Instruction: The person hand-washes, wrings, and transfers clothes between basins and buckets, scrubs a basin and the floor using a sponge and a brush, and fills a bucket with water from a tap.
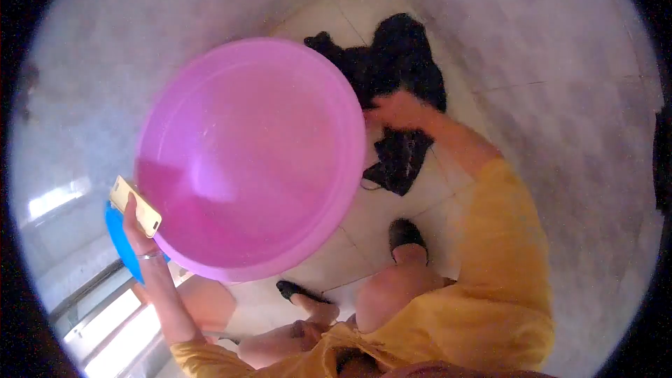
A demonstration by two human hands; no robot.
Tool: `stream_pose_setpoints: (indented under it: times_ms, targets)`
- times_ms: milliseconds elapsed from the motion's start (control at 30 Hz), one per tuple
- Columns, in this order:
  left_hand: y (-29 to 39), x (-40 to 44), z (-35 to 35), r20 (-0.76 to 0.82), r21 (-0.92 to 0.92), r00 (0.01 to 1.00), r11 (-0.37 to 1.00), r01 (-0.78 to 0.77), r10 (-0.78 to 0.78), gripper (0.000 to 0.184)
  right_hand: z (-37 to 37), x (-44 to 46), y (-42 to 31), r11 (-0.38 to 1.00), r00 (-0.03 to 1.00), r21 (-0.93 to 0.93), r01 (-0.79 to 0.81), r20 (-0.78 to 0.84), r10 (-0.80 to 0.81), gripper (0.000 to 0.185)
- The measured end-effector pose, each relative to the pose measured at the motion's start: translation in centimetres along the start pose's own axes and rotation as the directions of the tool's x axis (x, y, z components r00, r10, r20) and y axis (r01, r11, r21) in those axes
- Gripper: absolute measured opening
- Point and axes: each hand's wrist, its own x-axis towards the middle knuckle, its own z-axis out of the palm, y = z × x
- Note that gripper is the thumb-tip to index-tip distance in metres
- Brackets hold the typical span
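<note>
A large pink basin [259, 147] with nothing visible inside fills the middle of the view, its round opening facing me. On the far side of its right rim is my right hand [402, 110], blurred, with the fingers closed at that edge. My left hand [138, 227] is closed around a flat pale yellow slab [133, 204] with a small dark slot at its end; I cannot tell what kind of thing it is. That hand lies against the basin's lower left rim. Black clothing [406, 49] is bunched on the floor behind my right hand, and a smaller black piece [402, 161] lies below it.
A blue round-edged object [122, 241] shows partly behind my left hand. My feet in black shoes [406, 234] stand on the tiled floor [371, 252]. Marbled walls [560, 84] close in on both sides. Bright light comes in at the lower left.
</note>
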Motion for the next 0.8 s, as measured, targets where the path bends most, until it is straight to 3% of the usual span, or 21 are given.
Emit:
stream_pose_setpoints:
  times_ms: [33, 67, 100, 133, 200, 233, 267, 300, 333, 367, 467, 500, 533, 600, 733, 800]
  targets:
    - [-0.4, 0.5, -1.2, -0.017, 0.007, 1.0, 1.0, -0.006, 0.006, 0.032, 0.0, -0.3, 1.9, 0.977, 0.998, -0.211, -0.015, -0.07, 0.0, 0.039]
    - [-0.4, 0.5, -1.3, -0.034, 0.017, 0.999, 1.0, 0.0, 0.0, 0.032, 0.0, -0.3, 3.4, 0.987, 0.988, -0.112, -0.118, -0.115, 0.105, 0.041]
    - [-0.5, 0.4, -1.0, -0.027, 0.015, 1.0, 1.0, 0.009, -0.008, 0.032, 1.0, -0.4, 3.5, 0.967, 0.905, -0.024, -0.254, -0.359, 0.228, 0.042]
    - [-0.3, 0.1, -0.2, 0.006, -0.026, 1.0, 1.0, -0.006, 0.006, 0.032, 2.1, 0.0, 3.8, 0.931, 0.744, 0.083, -0.356, -0.578, 0.336, 0.044]
    - [0.6, -1.3, 1.4, 0.04, -0.067, 0.999, 0.997, -0.026, 0.029, 0.033, 3.5, 0.8, -0.1, 0.853, 0.475, 0.131, -0.505, -0.783, 0.401, 0.044]
    - [1.0, -2.0, 2.6, 0.06, -0.087, 0.997, 0.996, -0.037, 0.042, 0.033, 4.4, 0.9, -1.9, 0.865, 0.589, 0.223, -0.451, -0.654, 0.475, 0.039]
    - [1.2, -2.8, 3.4, 0.08, -0.097, 0.996, 0.995, -0.038, 0.046, 0.034, 5.4, -0.2, -3.5, 0.861, 0.584, 0.227, -0.454, -0.654, 0.481, 0.039]
    - [1.7, -3.2, 4.5, 0.165, -0.123, 0.986, 0.992, -0.017, 0.038, 0.034, 5.9, -1.2, -4.4, 0.966, 0.751, 0.132, -0.22, -0.609, 0.254, 0.036]
    - [2.1, -3.6, 5.8, 0.161, -0.122, 0.986, 0.992, -0.019, 0.039, 0.034, 6.3, -1.9, -4.6, 0.998, 0.844, 0.056, 0.044, -0.537, -0.007, 0.034]
    - [2.5, -3.9, 7.2, 0.185, -0.086, 0.981, 0.995, -0.049, 0.064, 0.034, 6.1, -2.3, -3.9, 0.997, 0.842, 0.058, 0.047, -0.539, -0.008, 0.034]
    - [3.9, -4.0, 10.2, 0.222, -0.026, 0.969, 0.994, -0.105, 0.108, 0.035, 3.5, -2.8, -0.1, 0.987, 0.833, -0.158, 0.005, -0.545, -0.092, 0.021]
    - [4.1, -4.2, 10.7, 0.242, -0.008, 0.961, 0.991, -0.136, 0.134, 0.035, 3.3, -3.1, 0.0, 0.989, 0.826, -0.104, -0.11, -0.562, 0.032, 0.019]
    - [4.1, -4.0, 10.2, 0.244, -0.014, 0.96, 0.99, -0.141, 0.14, 0.035, 3.6, -3.1, 0.1, 0.988, 0.825, -0.111, -0.111, -0.565, 0.029, 0.019]
    - [3.5, -2.9, 8.4, 0.194, 0.013, 0.976, 0.995, -0.1, 0.096, 0.037, 5.3, -2.4, 0.0, 0.934, 0.7, -0.091, -0.345, -0.688, 0.191, 0.028]
    - [0.1, -3.9, 4.1, 0.05, 0.029, 0.984, 0.985, -0.171, 0.17, 0.038, 4.1, -3.7, -3.2, 0.935, 0.79, -0.03, -0.354, -0.545, 0.281, 0.028]
    - [-1.7, -3.6, 1.2, 0.126, -0.014, 0.973, 0.981, -0.194, 0.194, 0.038, 4.4, -5.1, -1.5, 0.98, 0.861, -0.153, 0.13, -0.473, -0.188, 0.034]
